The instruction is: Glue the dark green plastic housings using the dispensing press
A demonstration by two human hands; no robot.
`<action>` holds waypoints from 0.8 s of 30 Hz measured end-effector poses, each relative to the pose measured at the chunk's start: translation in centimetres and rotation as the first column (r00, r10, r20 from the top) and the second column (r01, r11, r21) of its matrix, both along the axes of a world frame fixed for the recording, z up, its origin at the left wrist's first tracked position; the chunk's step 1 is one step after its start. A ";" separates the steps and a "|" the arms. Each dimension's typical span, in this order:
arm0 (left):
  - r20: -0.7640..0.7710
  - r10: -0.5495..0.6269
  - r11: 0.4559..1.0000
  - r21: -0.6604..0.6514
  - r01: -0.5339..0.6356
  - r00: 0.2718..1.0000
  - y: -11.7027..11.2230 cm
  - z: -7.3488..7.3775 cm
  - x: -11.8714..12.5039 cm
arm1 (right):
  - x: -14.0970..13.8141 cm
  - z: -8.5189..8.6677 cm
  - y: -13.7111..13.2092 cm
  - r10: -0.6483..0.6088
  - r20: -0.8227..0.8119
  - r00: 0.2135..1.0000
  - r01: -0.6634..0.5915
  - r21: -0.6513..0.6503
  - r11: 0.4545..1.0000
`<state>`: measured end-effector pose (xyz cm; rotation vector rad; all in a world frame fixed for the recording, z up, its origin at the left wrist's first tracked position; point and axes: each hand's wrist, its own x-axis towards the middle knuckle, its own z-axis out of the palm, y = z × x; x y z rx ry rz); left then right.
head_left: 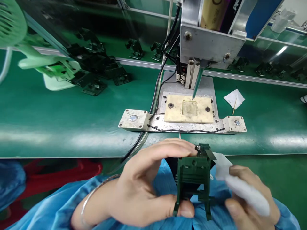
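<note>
In front of my body, my left hand (pixel 144 185) grips a dark green-black moulded plastic housing (pixel 194 171) between thumb and fingers. Two legs of the housing point down towards me. At its right side, my right hand (pixel 254 195) is closed on a white wipe (pixel 222 166), whose flat end reaches the housing's upper right edge. Some white material also covers one finger of that hand; whether it belongs to the wipe I cannot tell. Beyond the hands stands a press fixture with a cream plate (pixel 174 108) under a thin pointed rod (pixel 198 81).
Button boxes (pixel 134 118) (pixel 235 124) flank the fixture, with black cables (pixel 158 83) running past it. At left, several dark housings (pixel 93 86) are piled near a pale green fan (pixel 11 24). A white paper (pixel 233 97) with a wooden stick (pixel 234 106) lies right. Below is a red stool (pixel 59 174).
</note>
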<state>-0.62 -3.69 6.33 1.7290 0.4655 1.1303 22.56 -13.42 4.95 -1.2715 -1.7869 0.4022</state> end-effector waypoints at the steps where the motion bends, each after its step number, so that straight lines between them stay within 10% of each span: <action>1: 0.008 0.010 0.999 0.047 -0.011 1.000 0.0 0.1 0.0 | -0.2 0.2 0.2 0.071 0.086 0.994 -0.074 0.036 0.997; 9: -0.099 -0.028 0.983 0.175 0.045 0.995 -0.1 0.4 0.5 | -2.2 0.7 2.1 0.159 0.354 0.922 -0.241 0.201 0.949; 24: -0.128 0.040 0.984 0.175 -0.017 0.991 0.8 0.1 1.4 | -0.3 0.3 4.6 0.240 0.300 0.923 -0.293 0.145 0.945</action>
